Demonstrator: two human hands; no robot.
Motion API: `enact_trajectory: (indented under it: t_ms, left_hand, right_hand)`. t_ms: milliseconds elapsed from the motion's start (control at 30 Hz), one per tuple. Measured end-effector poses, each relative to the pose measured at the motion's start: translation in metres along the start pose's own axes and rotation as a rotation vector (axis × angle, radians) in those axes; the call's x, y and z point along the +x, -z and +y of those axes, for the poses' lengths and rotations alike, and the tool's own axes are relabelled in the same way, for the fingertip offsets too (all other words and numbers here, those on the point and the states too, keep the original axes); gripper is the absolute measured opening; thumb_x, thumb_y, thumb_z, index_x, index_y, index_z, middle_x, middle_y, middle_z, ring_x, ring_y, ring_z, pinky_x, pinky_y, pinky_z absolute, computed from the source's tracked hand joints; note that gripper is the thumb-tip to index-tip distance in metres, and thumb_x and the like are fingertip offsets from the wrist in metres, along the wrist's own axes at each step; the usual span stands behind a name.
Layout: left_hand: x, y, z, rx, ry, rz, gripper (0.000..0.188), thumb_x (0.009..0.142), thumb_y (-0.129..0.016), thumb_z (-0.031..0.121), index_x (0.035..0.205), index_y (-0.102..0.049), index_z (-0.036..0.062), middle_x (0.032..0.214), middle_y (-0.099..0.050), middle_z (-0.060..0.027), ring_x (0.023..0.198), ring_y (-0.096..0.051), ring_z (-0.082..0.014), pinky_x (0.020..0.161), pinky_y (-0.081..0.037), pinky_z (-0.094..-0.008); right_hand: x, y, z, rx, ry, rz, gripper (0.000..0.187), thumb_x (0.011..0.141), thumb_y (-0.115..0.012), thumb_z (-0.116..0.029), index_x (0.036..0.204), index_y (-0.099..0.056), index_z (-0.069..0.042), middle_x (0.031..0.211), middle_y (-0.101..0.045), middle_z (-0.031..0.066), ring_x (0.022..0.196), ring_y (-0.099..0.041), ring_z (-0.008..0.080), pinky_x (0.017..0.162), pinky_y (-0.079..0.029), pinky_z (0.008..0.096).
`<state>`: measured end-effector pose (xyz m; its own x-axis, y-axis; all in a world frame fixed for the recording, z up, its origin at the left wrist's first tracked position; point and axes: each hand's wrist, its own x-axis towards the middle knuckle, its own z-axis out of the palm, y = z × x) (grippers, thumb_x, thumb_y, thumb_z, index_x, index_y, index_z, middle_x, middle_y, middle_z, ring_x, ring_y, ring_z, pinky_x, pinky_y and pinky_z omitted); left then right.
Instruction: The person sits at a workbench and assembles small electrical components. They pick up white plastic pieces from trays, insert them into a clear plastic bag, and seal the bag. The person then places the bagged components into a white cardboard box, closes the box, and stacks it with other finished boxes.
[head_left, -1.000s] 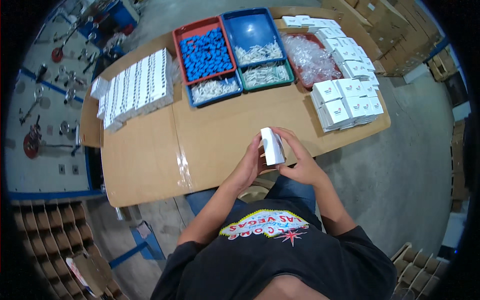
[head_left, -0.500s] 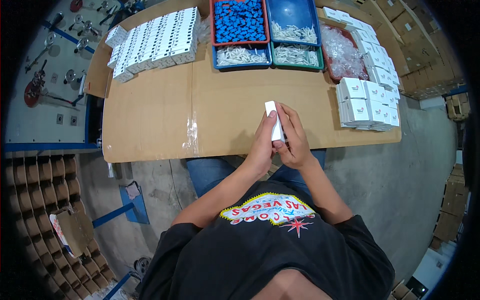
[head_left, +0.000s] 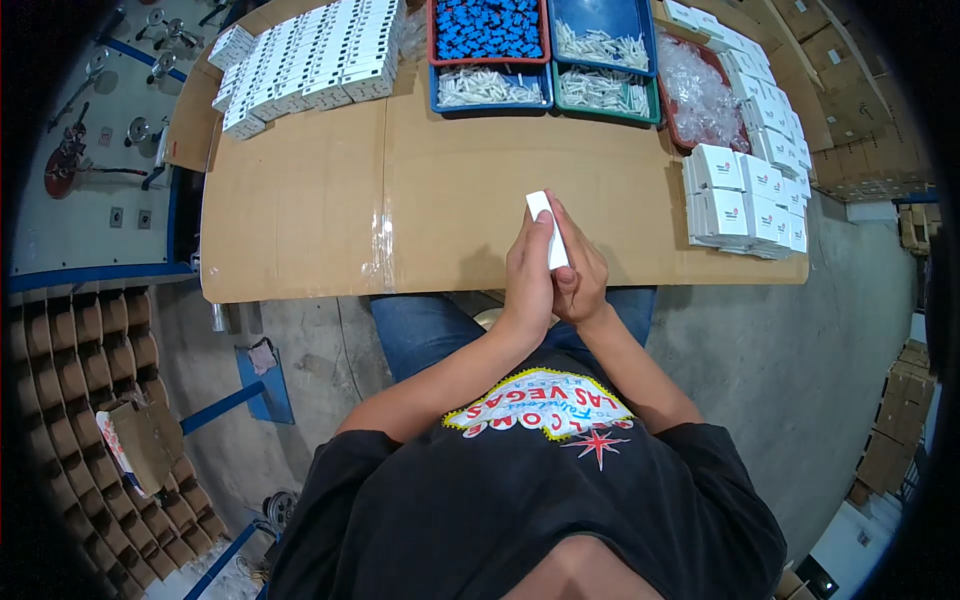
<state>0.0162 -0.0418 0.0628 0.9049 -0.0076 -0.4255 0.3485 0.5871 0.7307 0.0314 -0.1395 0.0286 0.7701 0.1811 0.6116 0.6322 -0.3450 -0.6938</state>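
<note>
Between my two palms I hold a small white box (head_left: 548,230), upright on its long side with a narrow face toward me. My left hand (head_left: 528,270) presses its left side, the thumb lying along the box. My right hand (head_left: 585,270) closes on the other side, its thumb bent near the box's lower end. Both hands are over the front part of the cardboard-covered table (head_left: 300,210), close to its near edge. The faces of the box under my palms are hidden.
Rows of white boxes (head_left: 320,65) stand at the far left. Ahead are a red tray (head_left: 432,40) of blue pieces and blue and green trays (head_left: 600,118) of white plugs. To the right, a red tray (head_left: 690,140) holds clear plastic bags beside stacked white boxes (head_left: 735,200).
The view has shifted slightly. Both hands have pressed flatter together around the white box, and my right fingers and thumb have moved along it. The box stays between them.
</note>
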Motion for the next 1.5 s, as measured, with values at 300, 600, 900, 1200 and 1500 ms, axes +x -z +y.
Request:
enact_trajectory:
  t_ms: [300, 600, 900, 1200, 1500]
  left_hand:
    - [0.0, -0.003, -0.002, 0.023, -0.048, 0.009, 0.042, 0.103, -0.052, 0.048, 0.109, -0.059, 0.007, 0.093, -0.057, 0.0007, 0.084, -0.055, -0.0078, 0.072, -0.047, -0.0251]
    - [0.003, 0.0, -0.008, 0.017, -0.071, 0.021, 0.04, 0.104, -0.052, 0.046, 0.109, -0.059, 0.0067, 0.094, -0.058, -0.0003, 0.087, -0.056, -0.0089, 0.076, -0.047, -0.0272]
    - [0.002, 0.003, -0.013, 0.014, -0.074, 0.03, 0.039, 0.104, -0.051, 0.045, 0.107, -0.06, 0.007, 0.094, -0.058, -0.0005, 0.087, -0.056, -0.0091, 0.077, -0.047, -0.0273]
    - [0.007, 0.006, -0.017, 0.027, -0.084, 0.017, 0.041, 0.105, -0.049, 0.047, 0.115, -0.058, 0.0078, 0.101, -0.059, -0.0022, 0.091, -0.058, -0.0111, 0.081, -0.048, -0.0296]
    - [0.021, 0.025, -0.012, 0.186, 0.008, -0.036, 0.058, 0.104, -0.047, 0.043, 0.151, -0.036, 0.0109, 0.127, -0.054, -0.0079, 0.116, -0.056, -0.0189, 0.098, -0.046, -0.0362]
  right_hand:
    - [-0.007, -0.003, 0.003, -0.01, -0.014, 0.052, 0.068, 0.11, -0.032, -0.045, 0.136, -0.052, 0.014, 0.133, -0.061, 0.0307, 0.117, -0.065, 0.0433, 0.096, -0.054, 0.043]
    - [-0.01, -0.007, 0.005, 0.003, -0.021, 0.09, 0.067, 0.11, -0.032, -0.045, 0.134, -0.055, 0.014, 0.131, -0.062, 0.0305, 0.116, -0.066, 0.0428, 0.095, -0.055, 0.043]
    - [-0.013, -0.008, 0.005, 0.012, -0.026, 0.082, 0.067, 0.11, -0.03, -0.044, 0.132, -0.057, 0.014, 0.13, -0.063, 0.0303, 0.117, -0.066, 0.0429, 0.097, -0.054, 0.0438]
    - [-0.015, -0.008, 0.006, 0.087, -0.103, 0.035, 0.068, 0.11, -0.027, -0.046, 0.137, -0.054, 0.01, 0.138, -0.057, 0.0292, 0.128, -0.059, 0.0408, 0.109, -0.044, 0.0456]
    - [-0.003, 0.014, 0.007, 0.394, -0.8, -0.128, 0.071, 0.107, -0.031, -0.059, 0.153, -0.043, -0.006, 0.149, -0.05, 0.0134, 0.139, -0.046, 0.026, 0.116, -0.035, 0.0394]
